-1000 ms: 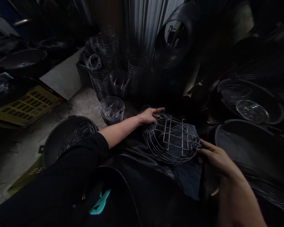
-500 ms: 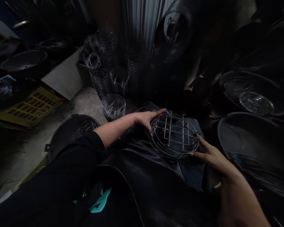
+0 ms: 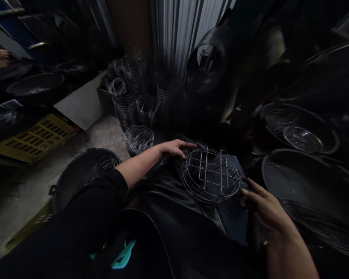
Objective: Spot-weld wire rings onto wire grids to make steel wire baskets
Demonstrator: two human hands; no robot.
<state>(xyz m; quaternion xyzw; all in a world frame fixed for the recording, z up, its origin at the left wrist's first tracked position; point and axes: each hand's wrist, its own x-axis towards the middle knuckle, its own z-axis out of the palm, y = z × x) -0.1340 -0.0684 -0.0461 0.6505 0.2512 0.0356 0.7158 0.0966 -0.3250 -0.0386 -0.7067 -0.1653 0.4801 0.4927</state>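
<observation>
A round wire rack (image 3: 211, 174) with a crossed grid lies on dark cloth over my lap. My left hand (image 3: 174, 148) rests at its far left rim, fingers stretched out and touching the wire. My right hand (image 3: 263, 207) is at the rack's right rim, fingers curled, the fingertips against the edge; whether it grips the wire is hard to see in the dim light.
Stacks of wire rings (image 3: 138, 137) stand on the concrete floor ahead. A black tub (image 3: 81, 174) with wire pieces sits at my left. Large dark basins (image 3: 302, 182) crowd the right. A yellow perforated crate (image 3: 31, 137) lies at the far left.
My left hand slid off the rack's left edge toward its far side. My right hand drew back a little along the right rim. The rack stays on my lap.
</observation>
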